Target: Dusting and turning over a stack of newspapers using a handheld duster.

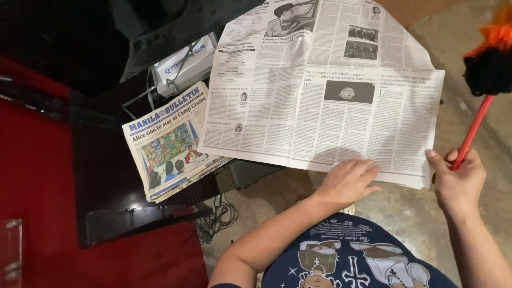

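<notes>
The left hand lies open, palm down, on the near edge of the spread newspaper, while at three o'clock the right hand grips a red-handled duster, bare concrete floor beyond.

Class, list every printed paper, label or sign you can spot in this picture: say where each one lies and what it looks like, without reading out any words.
Open newspaper sheet: spread wide in the middle, under the left hand; white, grey text, small photos.
Folded newspaper stack: left of the sheet; blue masthead, colourful photo.
White label: upper left, on a box; rectangular, blue handwriting.
Right hand: holds a red stick.
</notes>
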